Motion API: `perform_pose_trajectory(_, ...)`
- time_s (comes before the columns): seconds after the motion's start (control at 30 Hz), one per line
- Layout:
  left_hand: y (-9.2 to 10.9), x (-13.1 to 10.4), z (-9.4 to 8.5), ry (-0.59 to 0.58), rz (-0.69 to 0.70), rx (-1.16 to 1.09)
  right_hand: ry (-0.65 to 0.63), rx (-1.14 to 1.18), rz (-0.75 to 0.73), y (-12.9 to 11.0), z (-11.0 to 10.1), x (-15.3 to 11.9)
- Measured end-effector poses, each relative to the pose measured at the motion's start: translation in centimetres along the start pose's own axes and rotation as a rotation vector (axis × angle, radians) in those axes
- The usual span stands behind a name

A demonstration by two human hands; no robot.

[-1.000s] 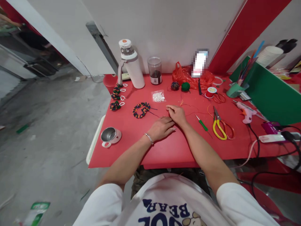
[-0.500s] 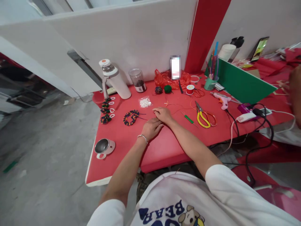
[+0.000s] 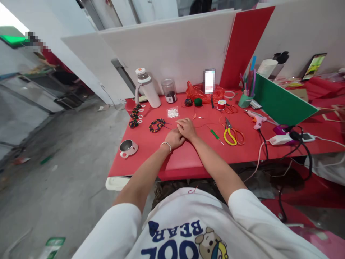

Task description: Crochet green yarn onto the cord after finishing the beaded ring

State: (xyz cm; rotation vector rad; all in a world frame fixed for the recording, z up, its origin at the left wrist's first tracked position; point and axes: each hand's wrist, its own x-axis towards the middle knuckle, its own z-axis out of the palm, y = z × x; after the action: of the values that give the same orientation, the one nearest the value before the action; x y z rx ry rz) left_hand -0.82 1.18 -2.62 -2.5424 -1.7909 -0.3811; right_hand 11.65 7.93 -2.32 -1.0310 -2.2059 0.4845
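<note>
The left hand (image 3: 174, 139) lies on the red table (image 3: 183, 158), the right hand (image 3: 187, 128) overlapping it; both grips look loosely closed, though whether they pinch anything cannot be told. Just beyond, to the left, the braided loop (image 3: 161, 122) lies flat, loose ends trailing, seemingly unfinished. Dark knotted clusters (image 3: 133, 123) with white bead loops appear complete. Farther back sit the bead packet (image 3: 173, 112) and green yarn ball (image 3: 198, 102).

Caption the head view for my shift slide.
Left hand and right hand together on a red table, braided cord loop nearby, yellow-handled scissors to the right.
</note>
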Motion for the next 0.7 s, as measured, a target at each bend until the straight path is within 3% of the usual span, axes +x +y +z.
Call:
perform_pose_trajectory(0.37,0.5,0.2,-0.7,-0.007,-0.008,-0.095,-0.112,0.035,-0.248,-4.0,0.0,-4.1)
perform_pose_trajectory(0.7,1.4,-0.3,-2.8,0.163,0.071,-0.188,0.000,-0.146,-0.291,-6.8,0.3,-7.3)
